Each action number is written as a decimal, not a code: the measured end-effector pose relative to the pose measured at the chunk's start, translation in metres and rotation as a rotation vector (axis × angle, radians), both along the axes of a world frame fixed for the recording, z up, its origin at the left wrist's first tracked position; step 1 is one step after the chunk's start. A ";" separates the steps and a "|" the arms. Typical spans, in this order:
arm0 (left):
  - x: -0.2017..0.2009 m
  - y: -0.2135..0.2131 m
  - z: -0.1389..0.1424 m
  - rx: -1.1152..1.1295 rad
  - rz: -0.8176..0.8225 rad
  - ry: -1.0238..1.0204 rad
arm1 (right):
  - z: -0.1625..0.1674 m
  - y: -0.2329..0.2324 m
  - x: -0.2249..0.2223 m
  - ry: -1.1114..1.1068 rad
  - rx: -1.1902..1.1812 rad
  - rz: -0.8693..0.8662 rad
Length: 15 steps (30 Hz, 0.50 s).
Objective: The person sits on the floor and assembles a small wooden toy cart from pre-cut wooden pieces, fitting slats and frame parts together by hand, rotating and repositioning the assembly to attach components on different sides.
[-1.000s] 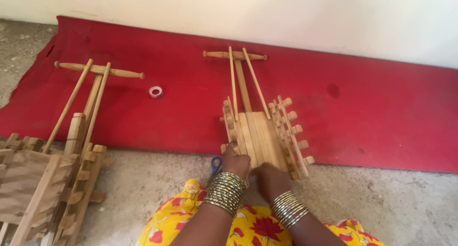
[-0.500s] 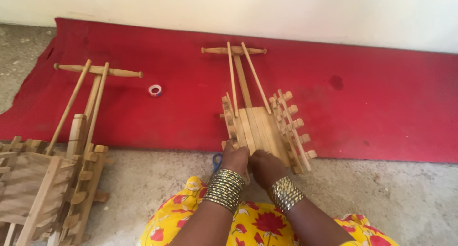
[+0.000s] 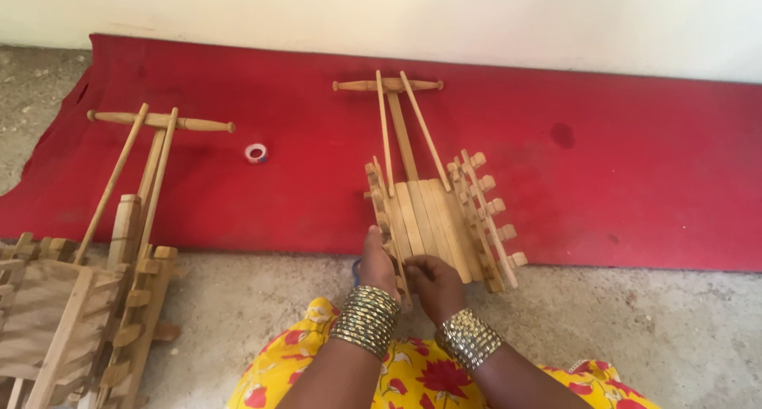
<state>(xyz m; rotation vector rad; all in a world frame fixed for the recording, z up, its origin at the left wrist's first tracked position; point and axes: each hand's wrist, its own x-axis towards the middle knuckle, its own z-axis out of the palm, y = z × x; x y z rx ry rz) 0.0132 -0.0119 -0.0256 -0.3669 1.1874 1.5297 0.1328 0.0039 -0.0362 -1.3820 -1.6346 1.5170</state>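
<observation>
Hands worked at the near end of a small wooden cart (image 3: 435, 211) that lay partly on the red cloth (image 3: 635, 179) and partly on the grey floor (image 3: 262, 314). The left hand (image 3: 378, 264) pinched the cart's near left corner, by the notched side rail. The right hand (image 3: 434, 282) was curled at the bottom edge of the flat slats, fingers bent in; what it pinched there I could not tell.

What could have gone wrong? The slats looked thin. A hard push might have snapped one or popped it loose from its neighbours. The little pegs on the right side rail (image 3: 486, 218) stuck out and could have caught on the cloth if the cart got dragged. The two long sticks up to the cross handle (image 3: 387, 84) looked easy to bend if the cart got twisted from one corner. A bigger wooden cart (image 3: 87, 298) and a small tape roll (image 3: 255, 153) were well apart, out of harm's way.
</observation>
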 end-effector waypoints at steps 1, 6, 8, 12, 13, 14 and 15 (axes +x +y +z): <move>0.001 0.000 0.000 0.012 -0.011 -0.018 | 0.001 0.003 -0.005 0.046 -0.044 -0.041; 0.000 0.001 -0.008 0.001 0.005 0.083 | 0.006 0.006 -0.011 0.054 0.091 0.036; 0.001 -0.001 -0.013 0.071 0.018 0.088 | 0.008 -0.006 0.001 0.011 0.238 0.098; 0.001 0.002 -0.021 0.140 -0.035 -0.072 | 0.014 -0.013 0.017 0.035 0.653 0.253; 0.000 0.003 -0.022 0.179 -0.050 -0.118 | 0.016 -0.010 0.015 0.021 0.715 0.290; 0.000 0.003 -0.023 0.141 -0.058 -0.085 | 0.018 -0.004 0.011 -0.024 0.766 0.303; -0.001 0.003 -0.023 0.102 -0.064 -0.050 | 0.020 0.002 0.005 -0.069 0.816 0.317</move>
